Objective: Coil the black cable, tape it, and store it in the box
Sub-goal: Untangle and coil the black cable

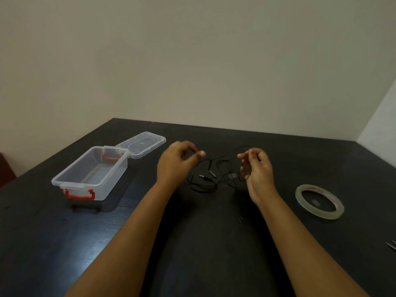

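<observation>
Black cable (214,179) lies in a loose tangle at the middle of the desk (214,243), between both hands. The right hand (260,170) pinches a raised strand at its fingertips. The left hand (176,162) is curled, thumb meeting forefinger; blur hides whether it grips the cable. The open box (116,168) sits toward the left edge and the tape roll (321,213) toward the right.

Light: dim, soft, even.
Shadow: faint, under the box (90,174), far left of the fingers.
Sheen: pale patch on table (102,249), below-left of them.
Blur: left hand (173,161) fingers (188,145) smeared.
Contrast: cable (203,176) barely shows between fingers.
</observation>
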